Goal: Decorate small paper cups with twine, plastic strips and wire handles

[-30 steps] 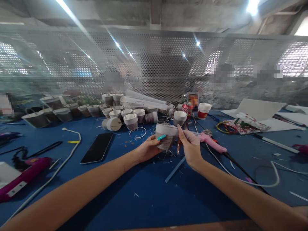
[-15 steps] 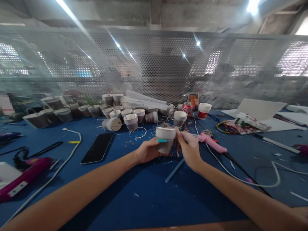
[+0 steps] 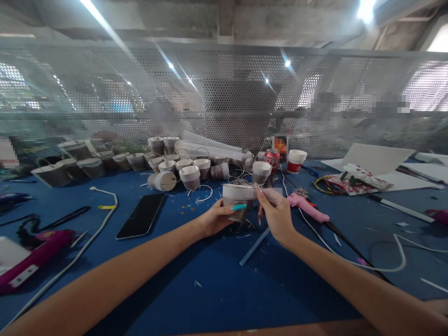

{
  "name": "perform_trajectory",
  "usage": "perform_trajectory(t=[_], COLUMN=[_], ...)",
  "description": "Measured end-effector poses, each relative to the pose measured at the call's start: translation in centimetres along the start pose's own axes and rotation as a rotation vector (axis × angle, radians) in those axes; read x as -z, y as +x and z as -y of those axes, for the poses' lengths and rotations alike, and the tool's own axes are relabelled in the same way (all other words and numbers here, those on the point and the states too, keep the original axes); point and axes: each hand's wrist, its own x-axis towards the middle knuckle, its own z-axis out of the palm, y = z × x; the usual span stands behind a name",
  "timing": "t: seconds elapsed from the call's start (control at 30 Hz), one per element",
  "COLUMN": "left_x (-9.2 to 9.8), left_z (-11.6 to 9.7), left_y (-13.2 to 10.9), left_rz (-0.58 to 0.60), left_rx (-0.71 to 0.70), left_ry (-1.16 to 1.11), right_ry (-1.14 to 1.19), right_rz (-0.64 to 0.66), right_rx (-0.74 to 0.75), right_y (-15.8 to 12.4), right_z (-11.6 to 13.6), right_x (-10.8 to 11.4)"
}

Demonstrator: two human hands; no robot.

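A small grey-brown cup [image 3: 241, 204] with a pale band round its rim is held up over the middle of the blue table. My left hand [image 3: 217, 218] is closed round its lower side, the thumb with a turquoise nail pressed across the front. At the right of the rim, my right hand [image 3: 278, 217] pinches a thin whitish translucent strip [image 3: 273, 192] that runs along the band. A pink glue gun [image 3: 308, 207] lies just right of my right hand. Below the hands is a flat pale-blue strip [image 3: 255, 246].
Several similar cups [image 3: 190, 176], some with wire handles, stand in a cluster behind. A black phone [image 3: 141, 217] lies left, a purple power strip [image 3: 38, 261] farther left. White cables cross both sides. Stacked red-and-white cups [image 3: 297, 161] stand behind right; a perforated screen [image 3: 238, 93] closes the back.
The cup has shifted slightly left and turned, its rim band now more level. The translucent strip is stretched straighter from the rim toward my right hand.
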Motion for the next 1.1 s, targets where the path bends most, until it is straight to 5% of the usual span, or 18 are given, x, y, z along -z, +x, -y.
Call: perform_trajectory(t=[0.47,1.1], left_x=[0.1,0.0], left_z=[-0.4,0.0], left_y=[-0.1,-0.1], left_rz=[0.152,0.015], left_rx=[0.069,-0.04], left_ry=[-0.106,-0.005], right_ry=[0.032,0.079], right_rz=[-0.049,-0.018], right_rx=[-0.021,-0.022], right_y=[0.1,0.3], right_z=[-0.6,-1.2], right_x=[0.1,-0.1])
